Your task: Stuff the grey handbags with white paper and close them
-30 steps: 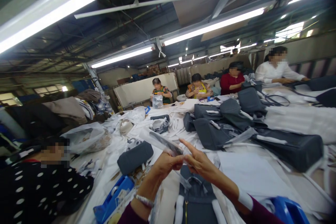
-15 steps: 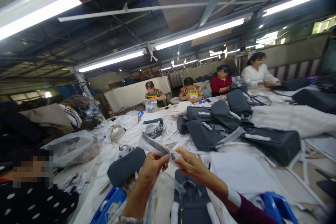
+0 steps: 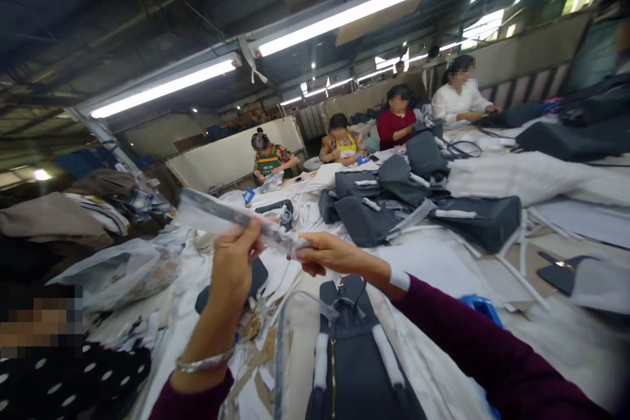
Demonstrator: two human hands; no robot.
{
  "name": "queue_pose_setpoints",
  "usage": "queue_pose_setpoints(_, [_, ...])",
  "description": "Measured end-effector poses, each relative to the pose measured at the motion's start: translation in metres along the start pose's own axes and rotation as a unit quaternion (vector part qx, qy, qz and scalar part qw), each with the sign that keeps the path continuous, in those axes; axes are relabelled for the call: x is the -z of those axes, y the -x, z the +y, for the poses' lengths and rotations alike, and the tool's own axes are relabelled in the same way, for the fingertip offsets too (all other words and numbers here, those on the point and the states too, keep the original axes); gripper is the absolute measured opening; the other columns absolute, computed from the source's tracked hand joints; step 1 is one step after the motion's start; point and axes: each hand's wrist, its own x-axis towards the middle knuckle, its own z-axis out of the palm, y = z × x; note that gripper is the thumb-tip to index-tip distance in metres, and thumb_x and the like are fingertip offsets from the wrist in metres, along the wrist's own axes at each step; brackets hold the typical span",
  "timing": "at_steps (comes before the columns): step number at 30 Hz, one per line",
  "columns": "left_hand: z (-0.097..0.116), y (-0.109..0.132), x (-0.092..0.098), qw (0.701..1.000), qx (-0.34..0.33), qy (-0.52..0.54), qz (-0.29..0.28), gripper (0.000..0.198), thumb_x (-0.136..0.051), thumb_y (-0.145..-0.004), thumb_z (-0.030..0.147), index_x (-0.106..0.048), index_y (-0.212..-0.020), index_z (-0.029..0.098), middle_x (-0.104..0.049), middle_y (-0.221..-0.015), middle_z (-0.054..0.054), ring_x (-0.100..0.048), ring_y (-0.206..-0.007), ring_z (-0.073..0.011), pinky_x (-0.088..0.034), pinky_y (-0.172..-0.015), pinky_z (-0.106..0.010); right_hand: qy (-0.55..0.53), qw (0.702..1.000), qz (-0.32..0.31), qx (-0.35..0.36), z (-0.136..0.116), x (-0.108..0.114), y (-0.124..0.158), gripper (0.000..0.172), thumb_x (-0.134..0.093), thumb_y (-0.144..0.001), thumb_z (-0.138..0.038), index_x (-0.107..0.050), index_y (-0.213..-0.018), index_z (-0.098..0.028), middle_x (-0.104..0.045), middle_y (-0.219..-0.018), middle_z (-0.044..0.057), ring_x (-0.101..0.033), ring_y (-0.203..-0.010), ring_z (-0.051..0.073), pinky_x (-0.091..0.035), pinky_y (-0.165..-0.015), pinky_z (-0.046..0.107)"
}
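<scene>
A dark strip wrapped in thin translucent white sheeting [image 3: 209, 209] stretches up and leftward from my two hands. My left hand [image 3: 235, 256] pinches it partway along, with fingers closed. At its lower right end, my right hand [image 3: 329, 253] grips the bunched wrapping; some of those fingertips are hidden. Just below and in front of me lies a dark grey bag [image 3: 361, 367] with a gold zipper and white-wrapped straps along its sides. Another dark grey piece [image 3: 258, 279] is partly hidden behind my left wrist.
Dark grey bags [image 3: 369, 216] are piled across the table. Cardboard and paper scraps [image 3: 260, 335] lie near my left forearm, and a clear plastic bag [image 3: 118, 269] sits farther left. A blue tape dispenser [image 3: 482, 308] is partly behind my right sleeve. Several people sit opposite; one is close at left.
Both hands have moved left and up, spreading farther apart along the wrapped strip, which now shows at greater length. My view has tilted down, bringing more of the near bag into sight.
</scene>
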Motion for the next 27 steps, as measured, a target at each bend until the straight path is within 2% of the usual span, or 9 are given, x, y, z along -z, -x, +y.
queue_pose_setpoints(4, [0.037,-0.027,0.009,0.991,-0.121,0.001,0.065,0.02,-0.072,-0.073,0.031,-0.073,-0.08,0.012,-0.069,-0.071,-0.004,-0.05,-0.053,-0.0065,-0.037,-0.047,-0.018,-0.002,0.999,-0.038,0.001,0.01,0.026,-0.012,0.029,-0.056,-0.084,-0.043,-0.052,-0.079,-0.015,-0.054,-0.056,-0.005,-0.047,-0.045,0.006,-0.036,-0.043,0.018])
queue_pose_setpoints(7, [0.054,-0.041,0.015,0.978,-0.188,-0.027,0.083,0.019,-0.07,-0.075,0.029,-0.073,-0.081,0.011,-0.07,-0.071,-0.005,-0.057,-0.058,-0.0107,-0.04,-0.049,-0.02,-0.026,0.998,-0.057,-0.025,0.035,0.038,-0.014,0.031,-0.058,-0.082,-0.044,-0.055,-0.078,-0.014,-0.059,-0.06,-0.001,-0.055,-0.052,0.01,-0.044,-0.053,0.021])
queue_pose_setpoints(9, [0.059,-0.044,0.017,0.972,-0.212,-0.057,0.089,0.02,-0.069,-0.076,0.029,-0.073,-0.082,0.011,-0.07,-0.072,-0.005,-0.057,-0.059,-0.0115,-0.042,-0.05,-0.021,-0.032,0.998,-0.053,-0.029,0.063,0.04,-0.008,0.032,-0.057,-0.083,-0.044,-0.058,-0.077,-0.013,-0.062,-0.064,0.001,-0.058,-0.058,0.011,-0.047,-0.063,0.025])
queue_pose_setpoints(12, [0.058,-0.044,0.018,0.968,-0.221,-0.083,0.082,0.019,-0.068,-0.077,0.028,-0.073,-0.081,0.01,-0.07,-0.074,-0.004,-0.054,-0.057,-0.0091,-0.04,-0.049,-0.02,-0.008,0.999,-0.017,-0.038,0.123,0.032,0.015,0.032,-0.053,-0.085,-0.041,-0.061,-0.074,-0.012,-0.064,-0.07,0.003,-0.06,-0.069,0.013,-0.047,-0.075,0.028])
queue_pose_setpoints(15, [0.055,-0.044,0.018,0.971,-0.212,-0.068,0.086,0.02,-0.067,-0.078,0.027,-0.072,-0.078,0.008,-0.067,-0.063,-0.003,-0.044,-0.046,-0.0058,-0.03,-0.04,-0.019,0.062,0.99,0.059,-0.115,0.187,0.021,0.051,0.026,-0.05,-0.084,-0.031,-0.062,-0.07,-0.014,-0.064,-0.071,0.003,-0.059,-0.072,0.015,-0.046,-0.077,0.03])
queue_pose_setpoints(18, [0.055,-0.047,0.018,0.974,-0.205,-0.062,0.075,0.022,-0.065,-0.078,0.026,-0.067,-0.069,0.007,-0.067,-0.06,-0.005,-0.041,-0.041,-0.0057,-0.018,-0.036,-0.019,0.109,0.971,0.1,-0.186,0.228,0.017,0.087,0.014,-0.056,-0.075,-0.022,-0.062,-0.064,-0.015,-0.063,-0.066,0.001,-0.058,-0.072,0.017,-0.047,-0.073,0.029])
queue_pose_setpoints(21, [0.055,-0.052,0.022,0.979,-0.188,-0.069,0.047,0.024,-0.063,-0.08,0.027,-0.062,-0.065,0.009,-0.069,-0.067,-0.007,-0.046,-0.044,-0.0072,-0.014,-0.035,-0.019,0.109,0.964,0.088,-0.225,0.24,0.029,0.106,0.001,-0.063,-0.061,-0.014,-0.063,-0.061,-0.015,-0.059,-0.057,-0.002,-0.056,-0.064,0.016,-0.047,-0.066,0.028])
queue_pose_setpoints(24, [0.051,-0.059,0.031,0.978,-0.19,-0.077,0.029,0.026,-0.062,-0.083,0.032,-0.064,-0.073,0.008,-0.07,-0.07,-0.007,-0.048,-0.046,-0.0074,-0.013,-0.036,-0.018,0.097,0.962,0.084,-0.243,0.232,0.051,0.104,0.019,-0.061,-0.055,-0.007,-0.069,-0.072,-0.013,-0.065,-0.065,0.0,-0.059,-0.066,0.016,-0.048,-0.068,0.029])
queue_pose_setpoints(27, [0.045,-0.066,0.04,0.977,-0.203,-0.066,0.014,0.027,-0.063,-0.083,0.034,-0.064,-0.076,0.008,-0.067,-0.068,-0.005,-0.055,-0.054,-0.0105,-0.02,-0.038,-0.018,0.068,0.966,0.1,-0.228,0.209,0.069,0.084,0.038,-0.058,-0.062,-0.009,-0.069,-0.098,-0.011,-0.07,-0.091,0.009,-0.063,-0.085,0.019,-0.049,-0.081,0.033])
